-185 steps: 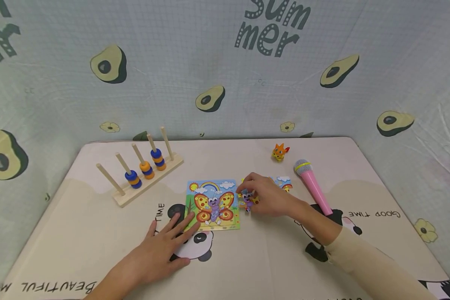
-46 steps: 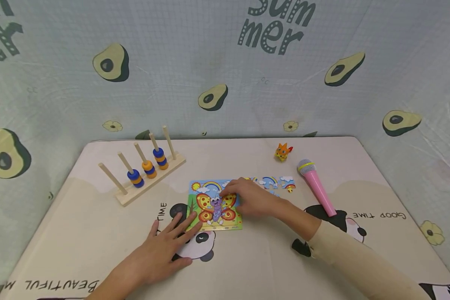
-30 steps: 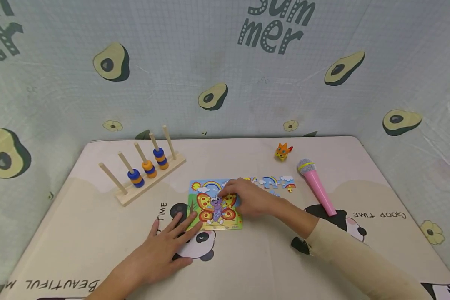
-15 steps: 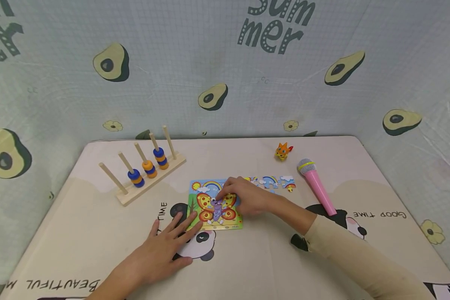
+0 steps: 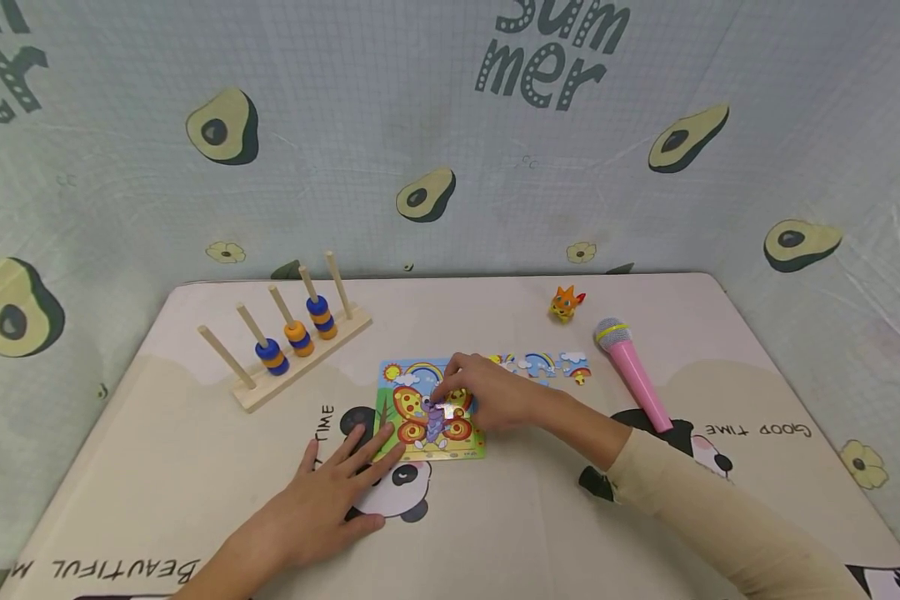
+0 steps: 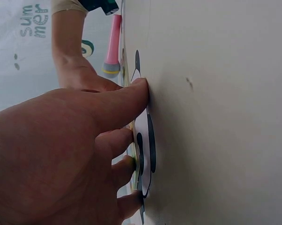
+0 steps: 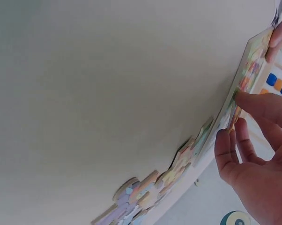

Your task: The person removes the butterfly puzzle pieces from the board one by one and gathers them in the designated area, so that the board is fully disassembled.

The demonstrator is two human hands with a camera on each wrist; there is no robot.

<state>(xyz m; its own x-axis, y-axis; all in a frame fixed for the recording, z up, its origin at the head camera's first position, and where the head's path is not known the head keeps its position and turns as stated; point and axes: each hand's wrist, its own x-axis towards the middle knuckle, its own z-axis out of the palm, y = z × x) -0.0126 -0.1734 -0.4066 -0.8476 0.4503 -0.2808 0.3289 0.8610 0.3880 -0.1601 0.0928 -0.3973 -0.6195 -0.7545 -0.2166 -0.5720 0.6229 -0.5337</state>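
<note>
Head view has the left hand (image 5: 330, 492) straight-fingered at the puzzle board's (image 5: 435, 455) near-left edge, desk (image 5: 540, 517) stretching wide nearside, and the right hand (image 5: 498, 393), earlier over the loose pieces (image 5: 540, 365), pinching a piece (image 7: 233, 116) at the board's right half.

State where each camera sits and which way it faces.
Head: worn on the head, facing forward and down at the puzzle board; left hand, right hand, forearms show.
Left wrist: worn there, looking past the left hand toward the pink microphone; right hand, forearm beyond.
Right wrist: worn there, facing loose pieces and the board; parts of both hands show.
Both wrist views share both hands.
</note>
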